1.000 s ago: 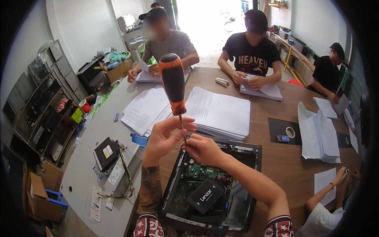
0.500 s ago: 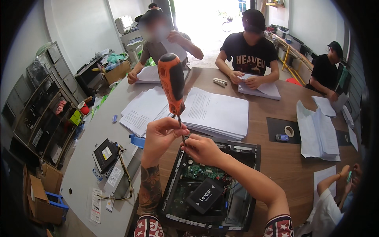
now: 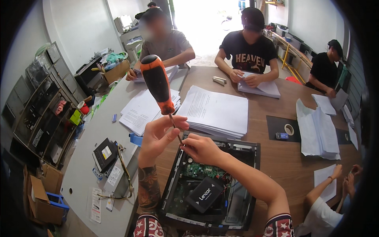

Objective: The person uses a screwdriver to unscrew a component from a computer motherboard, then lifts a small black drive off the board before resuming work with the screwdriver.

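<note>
An orange-and-black screwdriver [image 3: 157, 83] points downward, its handle leaning left above my hands. My left hand [image 3: 158, 140] has thumb and fingers around the upper shaft. My right hand [image 3: 199, 150] pinches the lower end of the shaft; whether a screw is there is too small to tell. Below both hands lies an open black computer case [image 3: 256, 166] with a green circuit board [image 3: 197, 170] and a flat black drive [image 3: 205, 194]. Left of it, a black optical drive [image 3: 104, 158] rests by a grey metal power supply [image 3: 117, 177] with cables.
Paper stacks [image 3: 213, 110] cover the middle of the desks [image 3: 75, 185]. Two co-workers [image 3: 246, 51] handle papers across from me, another [image 3: 321, 75] at right. Other people's hands [image 3: 335, 170] are at lower right, near a tape roll [image 3: 289, 129]. Cardboard boxes [image 3: 47, 197] stand lower left.
The screwdriver's handle has tipped leftward and my left hand has shifted slightly left. The co-worker at upper left raised a hand toward the face, then lowered it.
</note>
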`<act>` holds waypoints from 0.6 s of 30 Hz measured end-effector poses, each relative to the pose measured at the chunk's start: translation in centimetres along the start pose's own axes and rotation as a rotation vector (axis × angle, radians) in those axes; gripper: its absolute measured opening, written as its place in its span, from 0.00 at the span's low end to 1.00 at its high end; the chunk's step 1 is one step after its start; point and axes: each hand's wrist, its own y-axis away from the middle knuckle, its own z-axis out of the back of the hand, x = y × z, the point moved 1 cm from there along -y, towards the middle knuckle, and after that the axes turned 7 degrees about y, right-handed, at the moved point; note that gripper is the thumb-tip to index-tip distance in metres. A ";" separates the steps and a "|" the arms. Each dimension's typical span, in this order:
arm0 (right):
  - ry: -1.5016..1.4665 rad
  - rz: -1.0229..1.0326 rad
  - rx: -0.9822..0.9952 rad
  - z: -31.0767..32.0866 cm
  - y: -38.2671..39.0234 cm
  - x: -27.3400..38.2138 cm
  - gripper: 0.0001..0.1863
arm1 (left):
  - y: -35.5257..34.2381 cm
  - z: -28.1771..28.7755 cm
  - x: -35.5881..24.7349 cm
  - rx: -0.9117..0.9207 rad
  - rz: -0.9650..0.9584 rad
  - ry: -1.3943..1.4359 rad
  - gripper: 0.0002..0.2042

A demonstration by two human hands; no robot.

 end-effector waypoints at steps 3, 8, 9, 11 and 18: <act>-0.004 0.006 -0.014 -0.2 0.0 -0.1 0.08 | 0.1 0.1 -0.2 0.031 0.036 0.034 0.13; -0.007 0.017 -0.031 -0.4 0.0 -0.2 0.08 | 0.1 0.1 1.6 -0.073 0.021 0.079 0.08; -0.028 -0.016 -0.001 -0.1 0.0 0.1 0.08 | 0.1 0.0 1.9 -0.076 -0.026 0.034 0.08; -0.051 -0.043 0.031 0.0 -0.2 0.3 0.07 | 0.1 -0.2 1.6 -0.084 -0.076 -0.017 0.08; -0.054 0.005 0.022 0.1 0.0 0.4 0.06 | 0.0 -1.1 -0.2 -0.002 0.040 0.042 0.07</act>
